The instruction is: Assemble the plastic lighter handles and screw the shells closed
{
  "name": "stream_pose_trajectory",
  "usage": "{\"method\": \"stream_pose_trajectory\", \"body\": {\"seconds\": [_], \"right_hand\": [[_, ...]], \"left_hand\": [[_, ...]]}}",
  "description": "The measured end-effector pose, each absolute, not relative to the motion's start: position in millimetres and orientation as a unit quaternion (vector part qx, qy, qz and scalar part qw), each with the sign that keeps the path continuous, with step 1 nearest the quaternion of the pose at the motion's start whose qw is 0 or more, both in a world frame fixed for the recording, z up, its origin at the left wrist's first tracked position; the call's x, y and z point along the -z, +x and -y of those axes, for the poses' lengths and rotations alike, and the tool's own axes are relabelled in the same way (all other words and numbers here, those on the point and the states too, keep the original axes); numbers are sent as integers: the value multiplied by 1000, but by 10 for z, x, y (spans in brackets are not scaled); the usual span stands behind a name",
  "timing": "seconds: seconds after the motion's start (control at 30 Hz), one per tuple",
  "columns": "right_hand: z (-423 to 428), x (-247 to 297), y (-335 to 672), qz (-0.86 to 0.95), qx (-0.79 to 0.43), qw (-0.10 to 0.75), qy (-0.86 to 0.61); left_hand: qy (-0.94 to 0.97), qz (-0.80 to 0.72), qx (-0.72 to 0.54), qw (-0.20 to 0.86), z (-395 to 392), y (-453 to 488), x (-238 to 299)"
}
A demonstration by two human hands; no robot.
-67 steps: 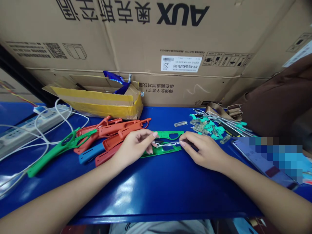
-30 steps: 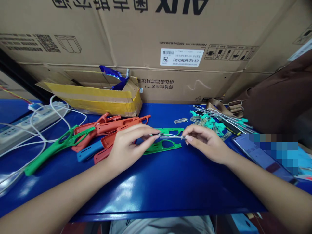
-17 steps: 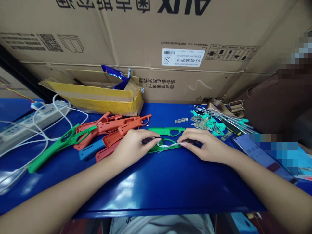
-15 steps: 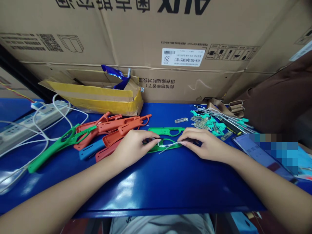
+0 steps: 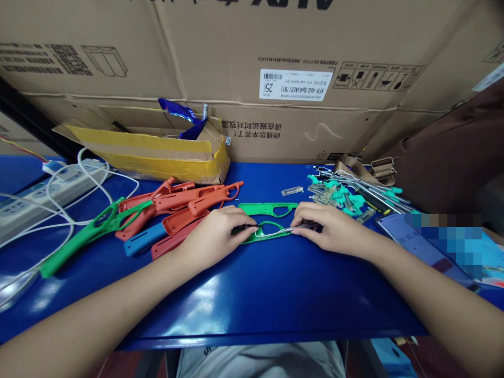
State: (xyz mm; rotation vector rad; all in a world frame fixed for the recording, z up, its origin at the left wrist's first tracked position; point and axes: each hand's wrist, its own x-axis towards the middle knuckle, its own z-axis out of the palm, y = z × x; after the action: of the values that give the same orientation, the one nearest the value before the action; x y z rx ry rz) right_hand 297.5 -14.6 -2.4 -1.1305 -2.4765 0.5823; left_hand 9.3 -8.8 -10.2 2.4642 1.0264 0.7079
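Observation:
A green plastic handle shell [image 5: 271, 231] lies flat on the blue table [image 5: 252, 294] between my hands. My left hand [image 5: 214, 236] pinches one end of a thin metal wire part [image 5: 275, 229] laid over the shell. My right hand [image 5: 328, 227] pinches the other end and presses it down on the shell. A second green shell [image 5: 270, 208] lies just behind them.
Red, blue and green handle shells [image 5: 177, 207] are piled at left. A heap of teal and metal parts [image 5: 346, 194] sits at right, beside a phone [image 5: 421, 249]. A yellow-taped carton [image 5: 157, 155], a power strip [image 5: 43, 191] with white cables and big cardboard boxes [image 5: 275, 63] stand behind.
One second ago both hands held the wire part lifted above the green shell; they have since lowered it onto the shell and keep pinching its ends there.

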Motion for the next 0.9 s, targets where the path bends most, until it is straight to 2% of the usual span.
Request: {"method": "stream_pose_trajectory", "body": {"seconds": [0.43, 0.73, 0.9], "right_hand": [[186, 53, 2914, 863, -220, 201, -408], [216, 40, 2911, 895, -126, 178, -389], [205, 25, 2898, 880, -179, 184, -399]], "left_hand": [[875, -369, -236, 209, 100, 102, 81], [870, -381, -234, 208, 93, 97, 59], [871, -378, -235, 209, 99, 93, 65]]}}
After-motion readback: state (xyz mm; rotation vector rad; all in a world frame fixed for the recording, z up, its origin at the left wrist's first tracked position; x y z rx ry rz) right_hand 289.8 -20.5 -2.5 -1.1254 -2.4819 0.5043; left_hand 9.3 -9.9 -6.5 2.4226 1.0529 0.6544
